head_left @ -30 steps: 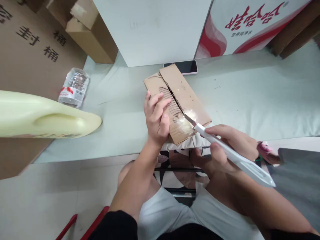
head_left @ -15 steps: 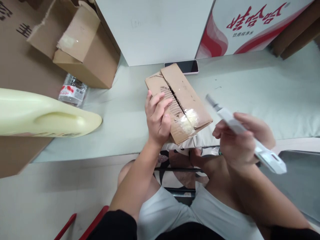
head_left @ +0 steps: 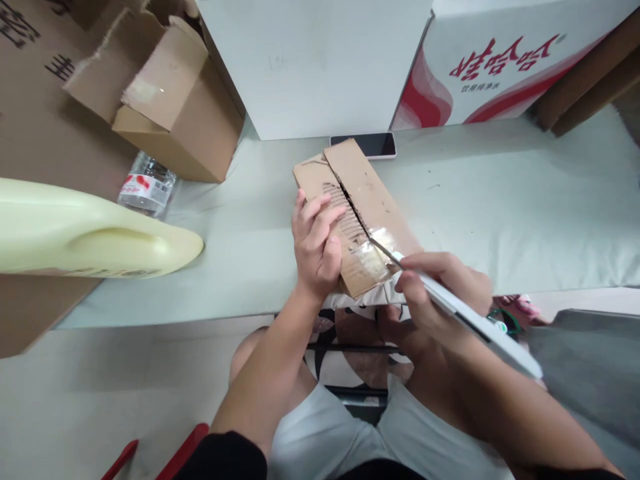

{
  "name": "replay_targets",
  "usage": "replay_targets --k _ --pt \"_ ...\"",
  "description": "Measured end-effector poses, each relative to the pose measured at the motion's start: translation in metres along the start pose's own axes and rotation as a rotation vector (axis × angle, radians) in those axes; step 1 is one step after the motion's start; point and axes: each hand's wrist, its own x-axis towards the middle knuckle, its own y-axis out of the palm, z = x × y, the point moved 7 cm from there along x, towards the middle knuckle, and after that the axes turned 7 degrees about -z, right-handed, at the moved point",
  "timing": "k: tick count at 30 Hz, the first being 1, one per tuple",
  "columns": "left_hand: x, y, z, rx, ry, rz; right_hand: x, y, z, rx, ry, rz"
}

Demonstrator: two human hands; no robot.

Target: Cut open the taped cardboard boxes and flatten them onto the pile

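Observation:
A small cardboard box [head_left: 379,190] lies at an angle near the front edge of the cloth-covered surface. Clear tape [head_left: 373,257] covers the near end of its seam, and torn, ribbed cardboard shows beside the slit. My left hand [head_left: 319,247] grips the box from its left side, fingers bent over the top. In my right hand [head_left: 440,293] is a white utility knife [head_left: 465,317] with its blade out. The blade tip meets the seam at the taped part.
A phone [head_left: 376,145] lies behind the box, before large white cartons [head_left: 320,73]. At left are an open cardboard box [head_left: 200,127], a water bottle [head_left: 147,187] and a pale yellow bottle [head_left: 100,227]. A grey object [head_left: 585,360] stands at lower right.
My right hand has moved left and brought the knife from beside the box onto its taped seam. My left hand keeps its hold on the box.

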Motion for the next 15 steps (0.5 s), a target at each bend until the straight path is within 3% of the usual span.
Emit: replay_targets --k 8,15 --pt "-0.001 0.0 -0.002 -0.009 0.0 -0.008 0.005 0.004 0.019 -0.087 -0.234 0.005" --pt "-0.002 0.002 -0.001 0.01 -0.008 -0.025 0.006 0.012 0.016 -0.138 -0.146 0.076"
